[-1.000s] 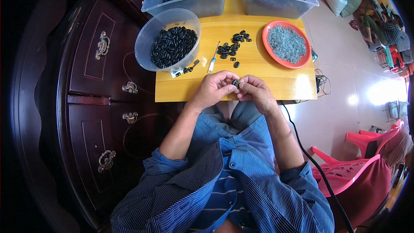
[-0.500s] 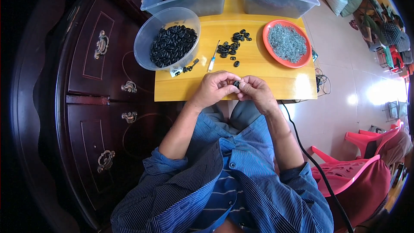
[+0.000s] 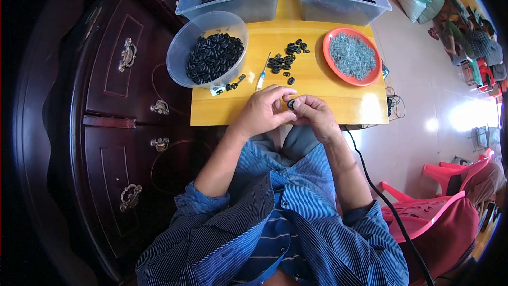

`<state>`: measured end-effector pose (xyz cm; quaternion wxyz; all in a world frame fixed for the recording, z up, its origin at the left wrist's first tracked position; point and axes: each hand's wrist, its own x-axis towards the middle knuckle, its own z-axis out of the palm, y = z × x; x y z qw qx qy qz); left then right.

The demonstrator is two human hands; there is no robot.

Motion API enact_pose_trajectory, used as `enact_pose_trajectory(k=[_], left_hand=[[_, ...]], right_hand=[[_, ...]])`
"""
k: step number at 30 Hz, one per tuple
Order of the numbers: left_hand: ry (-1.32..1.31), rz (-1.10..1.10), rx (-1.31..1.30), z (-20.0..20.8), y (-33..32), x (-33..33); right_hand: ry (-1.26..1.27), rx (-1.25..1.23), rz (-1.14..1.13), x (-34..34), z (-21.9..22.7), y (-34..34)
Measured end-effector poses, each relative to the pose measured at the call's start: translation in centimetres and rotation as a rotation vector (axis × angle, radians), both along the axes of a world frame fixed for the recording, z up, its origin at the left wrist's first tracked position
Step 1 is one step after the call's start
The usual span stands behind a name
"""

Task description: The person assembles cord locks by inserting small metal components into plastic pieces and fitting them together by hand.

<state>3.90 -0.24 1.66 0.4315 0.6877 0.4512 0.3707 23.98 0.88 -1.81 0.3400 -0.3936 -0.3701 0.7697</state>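
Over the table's near edge, my right hand point(image 3: 317, 117) pinches a small black oval piece with a hole point(image 3: 291, 104) between thumb and fingers. Close beside it, my left hand point(image 3: 263, 109) has its thumb and forefinger spread apart around the piece, apparently without gripping it. Beyond my hands, several loose black oval pieces point(image 3: 280, 62) lie in a loose cluster. A slim screwdriver-like tool with a pale blue and white handle point(image 3: 261, 80) rests left of them. More small black parts point(image 3: 231, 85) sit by the round tub.
A round clear tub point(image 3: 174, 66) of black pieces stands at the left. Two large clear bins point(image 3: 264, 8) of black pieces stand at the back. An orange-red plate point(image 3: 326, 55) holds thin silvery metal parts. Dark wooden drawers point(image 3: 114, 153) flank my left; a pink chair point(image 3: 423, 214) is at right.
My left thumb and fingers have drawn away from the black oval piece and spread apart. My right hand keeps its pinch on the piece in nearly the same place.
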Motion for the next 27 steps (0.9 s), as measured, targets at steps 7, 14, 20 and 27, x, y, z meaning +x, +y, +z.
enact_pose_trajectory(k=[7,14,20,27], left_hand=[[0.327,0.246,0.402,-0.3,-1.1,2.2],[0.313,0.264,0.449,-1.0,-1.0,2.5],[0.297,0.254,0.387,-0.9,-1.1,2.2],[0.278,0.213,0.433,-1.5,0.0,3.0]], right_hand=[[0.084,-0.023,-0.139,-0.6,-0.8,-0.2],[0.108,-0.014,-0.123,-0.5,-1.0,-0.4],[0.087,-0.035,-0.112,-0.6,-1.2,-0.3],[0.032,-0.015,-0.157,0.4,-1.6,0.0]])
